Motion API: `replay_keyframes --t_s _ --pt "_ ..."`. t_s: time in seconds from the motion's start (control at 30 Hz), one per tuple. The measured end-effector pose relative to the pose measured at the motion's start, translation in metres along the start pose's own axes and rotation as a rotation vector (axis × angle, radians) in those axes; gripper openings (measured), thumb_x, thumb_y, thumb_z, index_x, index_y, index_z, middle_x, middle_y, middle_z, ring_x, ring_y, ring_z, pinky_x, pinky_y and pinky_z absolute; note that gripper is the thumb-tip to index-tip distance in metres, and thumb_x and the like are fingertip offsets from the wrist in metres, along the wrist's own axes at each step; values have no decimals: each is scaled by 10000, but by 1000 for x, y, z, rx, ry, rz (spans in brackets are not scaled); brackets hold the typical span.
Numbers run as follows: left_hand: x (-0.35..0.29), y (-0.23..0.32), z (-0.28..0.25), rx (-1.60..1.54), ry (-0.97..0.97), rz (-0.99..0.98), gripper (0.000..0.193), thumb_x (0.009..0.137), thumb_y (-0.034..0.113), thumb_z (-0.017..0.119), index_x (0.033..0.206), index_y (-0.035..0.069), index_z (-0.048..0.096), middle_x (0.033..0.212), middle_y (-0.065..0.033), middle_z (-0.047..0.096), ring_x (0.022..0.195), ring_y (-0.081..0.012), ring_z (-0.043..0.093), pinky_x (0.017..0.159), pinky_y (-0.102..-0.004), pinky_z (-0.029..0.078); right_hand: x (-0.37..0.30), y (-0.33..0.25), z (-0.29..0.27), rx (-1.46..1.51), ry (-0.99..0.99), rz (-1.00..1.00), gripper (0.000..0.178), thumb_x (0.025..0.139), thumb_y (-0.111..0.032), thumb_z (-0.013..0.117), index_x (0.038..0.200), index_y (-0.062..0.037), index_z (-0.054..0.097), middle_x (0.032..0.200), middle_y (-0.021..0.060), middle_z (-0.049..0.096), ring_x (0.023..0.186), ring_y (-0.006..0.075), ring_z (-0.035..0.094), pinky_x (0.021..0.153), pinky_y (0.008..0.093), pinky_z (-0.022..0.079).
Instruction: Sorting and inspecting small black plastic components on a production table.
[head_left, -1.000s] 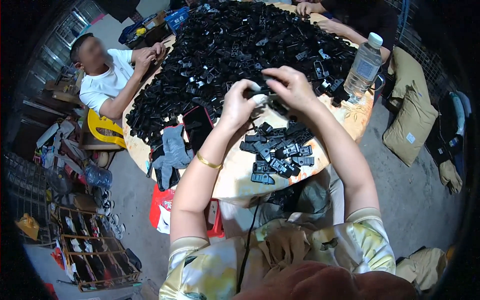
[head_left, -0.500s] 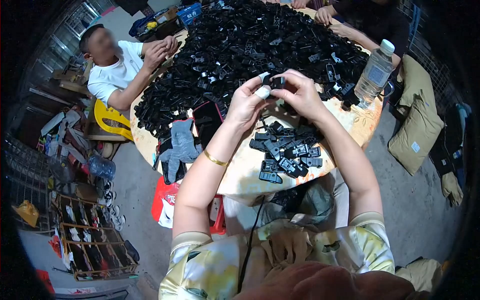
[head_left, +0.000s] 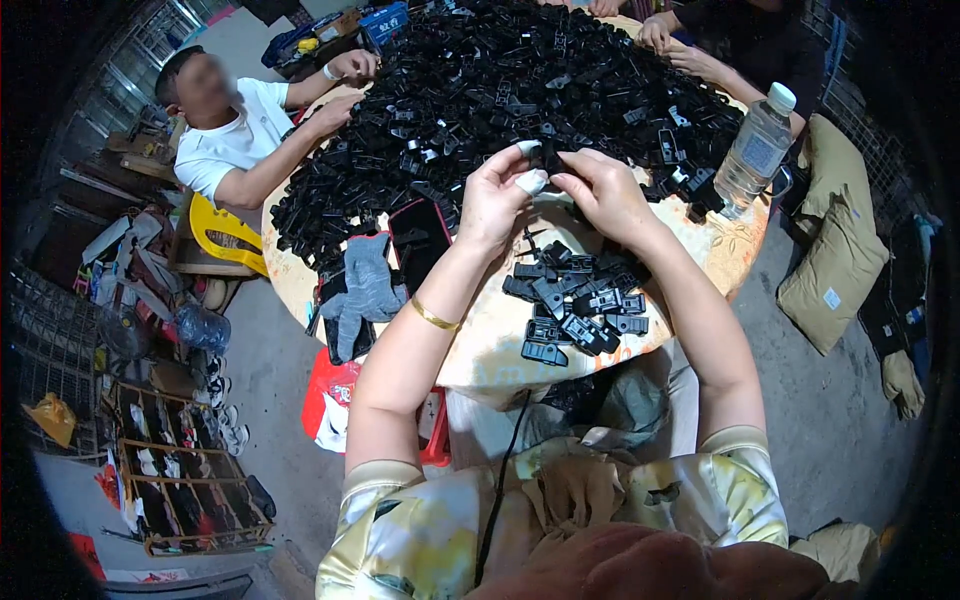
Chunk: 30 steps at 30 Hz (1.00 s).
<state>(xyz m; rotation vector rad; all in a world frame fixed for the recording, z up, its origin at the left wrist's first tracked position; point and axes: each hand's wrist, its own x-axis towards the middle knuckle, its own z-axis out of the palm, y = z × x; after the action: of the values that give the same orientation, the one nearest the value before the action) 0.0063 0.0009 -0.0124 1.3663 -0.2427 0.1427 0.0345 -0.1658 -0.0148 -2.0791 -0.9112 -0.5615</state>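
Over the near side of the heap, both my hands are raised close together. My left hand [head_left: 495,200], with white wraps on its thumb and a fingertip, pinches a small black plastic part [head_left: 545,157]. The fingers of my right hand [head_left: 605,195] close on its other side; they cover much of it, so whether it is one piece or two is unclear. Beyond them spreads a large heap of black plastic clips [head_left: 480,90], some with shiny metal bits. Between my forearms lies a smaller pile of similar clips [head_left: 575,300].
Left of my left forearm are a grey glove [head_left: 367,285] and a dark phone-like slab with a red edge [head_left: 420,235]. A clear bottle [head_left: 752,155] stands at the right of the round table [head_left: 480,350]. Co-workers' hands [head_left: 350,68] rest by the heap's far edges.
My hands have shifted slightly, and the black part has turned between my fingers. The co-worker at left has lowered and parted their hands toward the heap.
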Motion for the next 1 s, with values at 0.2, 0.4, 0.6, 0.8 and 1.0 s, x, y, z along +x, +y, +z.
replay_keyframes --t_s 0.2,0.4,0.6,0.8,1.0 --pt "1 0 -6 10 -9 -27 397 817 9 599 1202 0 502 1017 -61 581 900 -112 565 798 -241 483 0 3 3 70 54 27 296 804 -205 625 948 53 617 841 177 622 753 288 615 663 336 480" --pt "3 2 -8 -44 -101 -92 401 826 32 599 1213 9 498 1005 -52 578 880 -95 557 776 -232 482 0 5 -3 61 -25 22 268 801 -212 618 900 37 624 808 173 617 725 298 614 640 347 479" --pt "-3 3 9 112 28 -1 405 795 7 626 1184 -21 518 997 -62 604 864 -96 580 761 -218 488 -3 -6 3 -142 0 28 254 794 -257 568 761 -6 589 743 161 592 705 349 597 636 435 480" --pt "-9 5 13 455 124 118 410 761 -10 662 1152 -40 541 954 -61 622 808 -65 568 703 -197 484 -4 -13 6 -275 5 14 234 799 -261 548 728 -37 552 733 143 589 681 326 603 605 428 484" --pt "-18 9 25 403 140 179 386 773 17 661 1141 -32 553 890 -48 640 798 -72 578 704 -212 485 -7 -12 7 -336 97 -85 177 763 -213 586 732 -44 543 699 120 569 652 304 598 572 397 489"
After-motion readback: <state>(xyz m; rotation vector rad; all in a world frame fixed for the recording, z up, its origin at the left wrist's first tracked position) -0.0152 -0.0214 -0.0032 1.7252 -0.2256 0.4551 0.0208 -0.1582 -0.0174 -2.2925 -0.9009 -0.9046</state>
